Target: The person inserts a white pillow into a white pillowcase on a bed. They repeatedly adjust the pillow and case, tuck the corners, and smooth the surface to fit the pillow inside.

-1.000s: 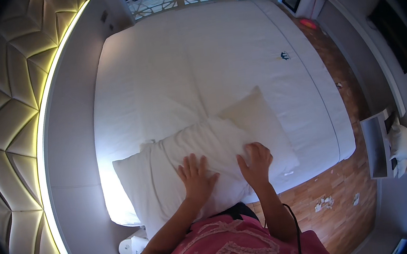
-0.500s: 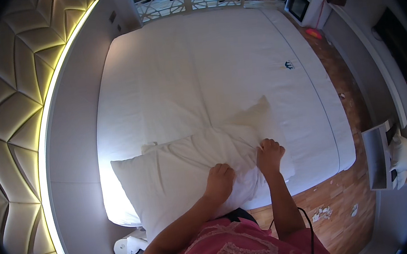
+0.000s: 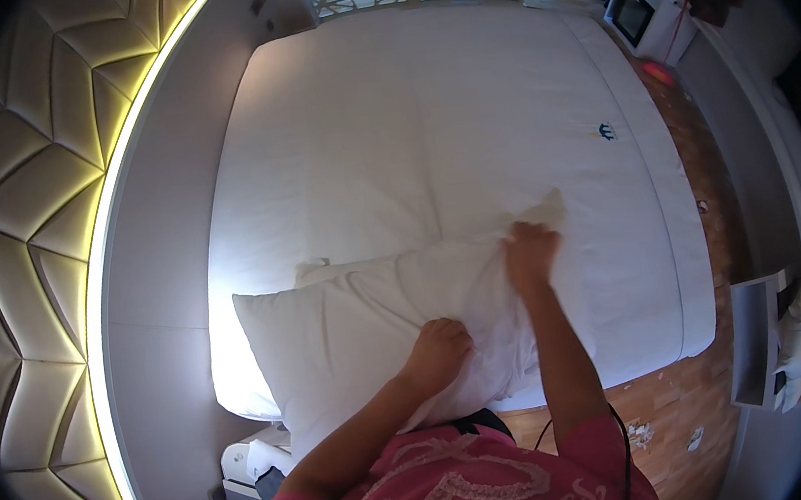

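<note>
A white pillow (image 3: 323, 348) in a creased pillowcase lies across the near end of the bed, right in front of me. My left hand (image 3: 440, 352) is closed on the pillowcase near its right-hand part, gathering the cloth in its fingers. Farther right and farther from me, my right hand (image 3: 531, 250) is curled at the pillow's far right corner, slightly blurred; its fingers appear closed on the pillowcase edge. A second, off-white pillow or cloth shows from under it, its pointed corner (image 3: 545, 204) beyond my right hand. Most of that piece is hidden.
The broad white bed (image 3: 426, 128) fills the middle. A padded, lit headboard wall (image 3: 47, 270) rises on the left, with a bedside unit (image 3: 247, 462) at near left. Wooden floor (image 3: 674, 397) with white scraps lies right, beside a shelf (image 3: 755, 343). A white microwave-like box (image 3: 651, 19) stands far right.
My right hand has moved away from me, up to the pillow's far right corner. My left hand keeps its hold on the pillowcase. The whole view has shifted slightly.
</note>
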`<state>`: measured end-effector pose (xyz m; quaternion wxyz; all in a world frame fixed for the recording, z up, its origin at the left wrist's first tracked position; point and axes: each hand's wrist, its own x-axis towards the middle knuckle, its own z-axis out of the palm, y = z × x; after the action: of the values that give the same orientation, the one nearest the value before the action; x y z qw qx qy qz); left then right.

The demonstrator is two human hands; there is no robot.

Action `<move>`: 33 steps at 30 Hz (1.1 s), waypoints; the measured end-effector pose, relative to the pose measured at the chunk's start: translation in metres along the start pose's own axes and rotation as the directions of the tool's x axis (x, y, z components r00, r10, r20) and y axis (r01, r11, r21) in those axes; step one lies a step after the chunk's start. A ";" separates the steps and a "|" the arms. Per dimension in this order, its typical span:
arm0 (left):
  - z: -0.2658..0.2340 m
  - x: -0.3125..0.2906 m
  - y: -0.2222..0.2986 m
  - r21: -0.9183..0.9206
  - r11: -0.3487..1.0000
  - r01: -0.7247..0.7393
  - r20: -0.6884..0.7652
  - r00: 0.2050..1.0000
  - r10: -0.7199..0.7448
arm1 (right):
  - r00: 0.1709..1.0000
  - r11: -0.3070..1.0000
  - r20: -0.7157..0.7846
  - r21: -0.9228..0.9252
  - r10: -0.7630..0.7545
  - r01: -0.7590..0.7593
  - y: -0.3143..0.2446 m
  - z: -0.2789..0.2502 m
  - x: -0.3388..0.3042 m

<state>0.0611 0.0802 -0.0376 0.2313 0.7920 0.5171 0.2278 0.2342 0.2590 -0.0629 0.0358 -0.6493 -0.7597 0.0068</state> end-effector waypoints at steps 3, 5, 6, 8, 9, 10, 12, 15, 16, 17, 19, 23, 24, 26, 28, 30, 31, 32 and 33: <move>-0.010 -0.005 0.004 0.124 0.988 0.096 -0.236 0.970 -0.064 | 0.998 0.998 -0.039 0.032 0.051 -0.049 0.015 -0.006 0.000; -0.021 -0.007 0.005 0.177 0.945 0.275 -0.414 0.892 -0.181 | 0.986 0.999 -0.164 0.033 -0.013 0.018 0.014 -0.002 -0.006; -0.028 -0.009 0.002 0.165 0.904 0.394 -0.487 0.830 -0.273 | 0.953 0.995 -0.298 0.050 -0.063 0.082 0.009 0.003 -0.011; -0.044 -0.016 -0.007 0.145 0.790 0.596 -0.482 0.740 -0.469 | 0.903 0.971 -0.395 0.089 -0.171 0.223 -0.010 0.004 -0.023; -0.052 -0.020 -0.013 0.155 0.721 0.675 -0.403 0.710 -0.578 | 0.902 0.948 -0.363 0.120 -0.234 0.294 -0.025 -0.006 -0.031; -0.058 -0.022 -0.018 0.173 0.644 0.745 -0.323 0.660 -0.678 | 0.894 0.919 -0.334 0.155 -0.298 0.363 -0.041 -0.013 -0.038; -0.062 -0.019 -0.023 0.150 0.577 0.803 -0.267 0.594 -0.758 | 0.927 0.897 -0.205 0.256 -0.314 0.360 -0.067 -0.022 -0.047; -0.059 -0.007 -0.034 0.114 0.522 0.845 -0.169 0.535 -0.828 | 0.949 0.904 -0.086 0.288 -0.303 0.315 -0.091 -0.020 -0.052; -0.054 -0.004 -0.038 0.101 0.512 0.853 -0.134 0.522 -0.842 | 0.955 0.913 -0.061 0.279 -0.292 0.297 -0.095 -0.016 -0.052; -0.048 -0.005 -0.043 0.122 0.523 0.844 -0.118 0.535 -0.837 | 0.955 0.917 -0.014 0.275 -0.298 0.290 -0.096 -0.010 -0.052; -0.039 -0.004 -0.051 0.163 0.552 0.818 -0.092 0.570 -0.817 | 0.951 0.925 0.068 0.264 -0.302 0.275 -0.094 0.003 -0.051; -0.021 0.008 -0.045 0.124 0.742 0.659 -0.141 0.752 -0.644 | 0.937 0.913 0.143 0.312 -0.318 0.262 -0.085 0.021 -0.051; -0.021 0.011 -0.037 0.019 0.755 0.655 -0.193 0.744 -0.640 | 0.941 0.909 0.125 0.324 -0.316 0.262 -0.080 0.015 -0.051; -0.019 0.011 -0.034 -0.107 0.782 0.613 -0.269 0.740 -0.617 | 0.945 0.906 0.068 0.313 -0.321 0.285 -0.071 0.014 -0.052; -0.016 0.007 -0.037 -0.101 0.782 0.614 -0.297 0.732 -0.613 | 0.941 0.908 -0.007 0.262 -0.338 0.328 -0.063 0.022 -0.053; -0.020 0.007 -0.032 -0.138 0.785 0.603 -0.324 0.722 -0.612 | 0.941 0.883 -0.093 0.326 -0.324 0.336 -0.061 0.030 -0.048; -0.022 0.006 -0.029 -0.180 0.785 0.592 -0.342 0.711 -0.614 | 0.940 0.869 -0.135 0.357 -0.315 0.342 -0.059 0.034 -0.045; -0.024 0.004 -0.028 -0.223 0.782 0.582 -0.361 0.696 -0.620 | 0.941 0.874 -0.186 0.354 -0.284 0.334 -0.064 0.031 -0.042; -0.021 -0.001 -0.028 -0.209 0.794 0.570 -0.369 0.706 -0.604 | 0.938 0.875 -0.232 0.356 -0.256 0.327 -0.074 0.025 -0.042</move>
<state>0.0280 0.0921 -0.0381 0.2070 0.5085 0.7695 0.3263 0.1659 0.2072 -0.0857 0.2323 -0.5047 -0.8261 0.0942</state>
